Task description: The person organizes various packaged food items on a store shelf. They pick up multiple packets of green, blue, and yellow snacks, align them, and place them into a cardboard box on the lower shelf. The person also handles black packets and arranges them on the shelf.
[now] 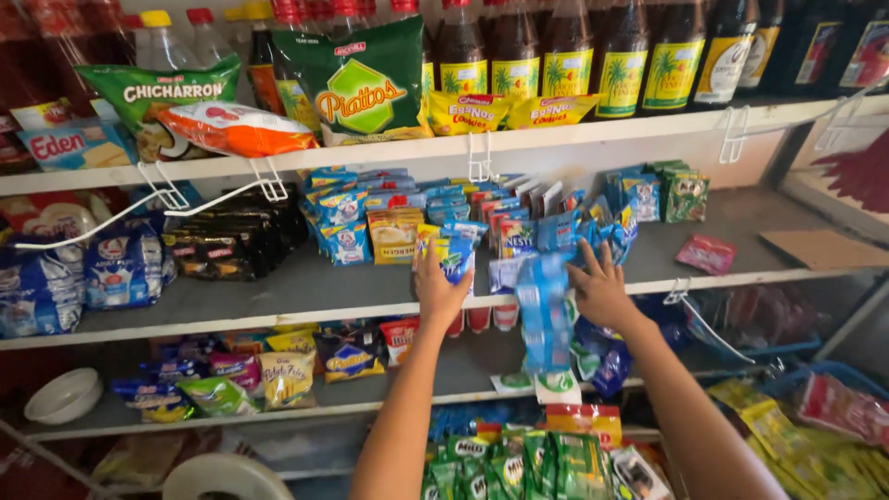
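Both my arms reach up to the middle shelf of a shop rack. My left hand grips a small blue and yellow sachet pack standing among rows of sachets. My right hand rests with spread fingers on a hanging strip of light blue sachets that droops over the shelf edge; whether it grips the strip I cannot tell for sure. Blue, red and yellow sachet packs crowd the shelf right behind both hands.
Dark bottles and green snack bags line the top shelf. Black packets and blue-white pouches sit left. White wire hooks hang from shelf edges. Snack packs and a white bowl fill the lower shelf.
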